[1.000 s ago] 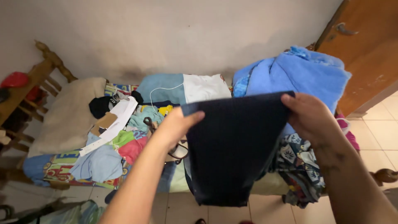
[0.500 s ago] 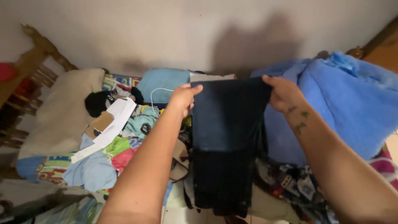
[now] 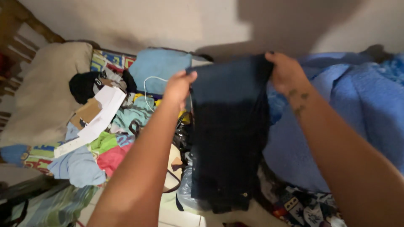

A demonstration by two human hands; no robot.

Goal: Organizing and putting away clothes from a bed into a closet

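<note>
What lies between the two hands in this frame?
In the head view, the top edge of the dark navy garment spans from left hand to right hand; both pinch its corners.

Looks like a bedroom in someone's home from where I'm watching. There's a bed [image 3: 38,153] with a wooden headboard [image 3: 17,29] pushed against a plain wall [image 3: 139,21], a beige pillow [image 3: 40,92], a blue blanket [image 3: 336,109], and loose clothes [image 3: 111,138] piled all over the mattress. Tile floor [image 3: 176,218] shows at the bottom.
</note>
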